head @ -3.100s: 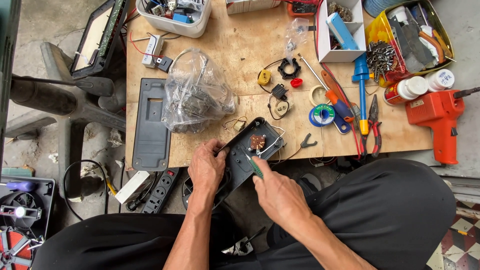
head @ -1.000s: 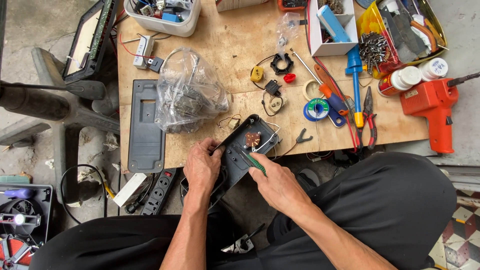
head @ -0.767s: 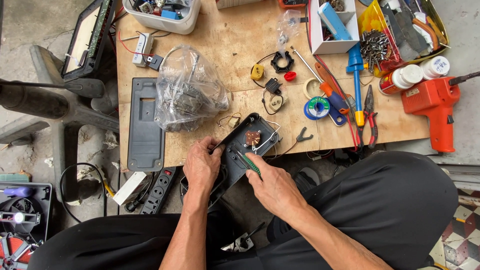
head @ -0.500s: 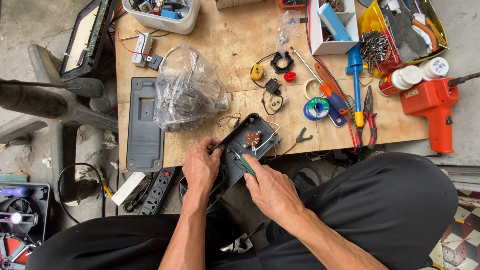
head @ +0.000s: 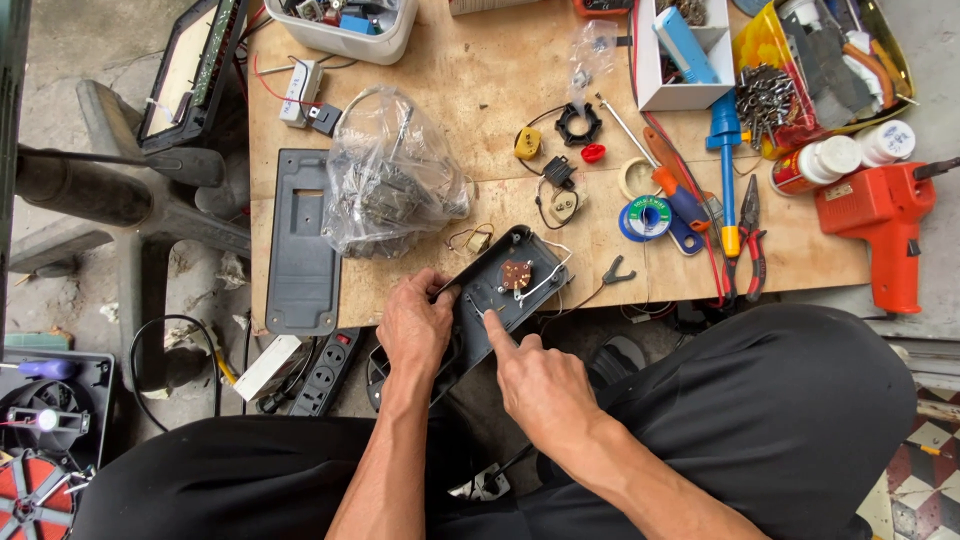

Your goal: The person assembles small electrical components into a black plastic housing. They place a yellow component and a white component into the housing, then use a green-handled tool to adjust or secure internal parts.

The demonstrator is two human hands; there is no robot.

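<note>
- The black housing (head: 480, 310), an open plastic shell with a copper-coloured part (head: 516, 275) and white wires (head: 548, 268) inside, lies tilted over the near edge of the wooden table (head: 440, 150), half on the board and half above the person's lap.
- Its long axis runs on a diagonal, from the lower left by the lap up to the right toward the table's middle.
- The left hand (head: 415, 330) clasps the housing's left edge, fingers curled over the rim and thumb on top, so it is holding the shell steady.
- The right hand (head: 545, 390) comes in from the lower right; its index finger (head: 495, 328) is stretched out and its tip touches the inside of the shell, just below the copper-coloured part. The other fingers are folded in, and I see nothing held in this hand.
- The right hand is the nearer one to the shell's inner parts, which lie up and to the right of the fingertip.
- Just beside the housing's upper end lie a crumpled clear plastic bag (head: 385, 180) and small black tweezers (head: 617, 270).
- Well apart to the right are red-handled pliers (head: 750, 240) and an orange glue gun (head: 880, 220).
</note>
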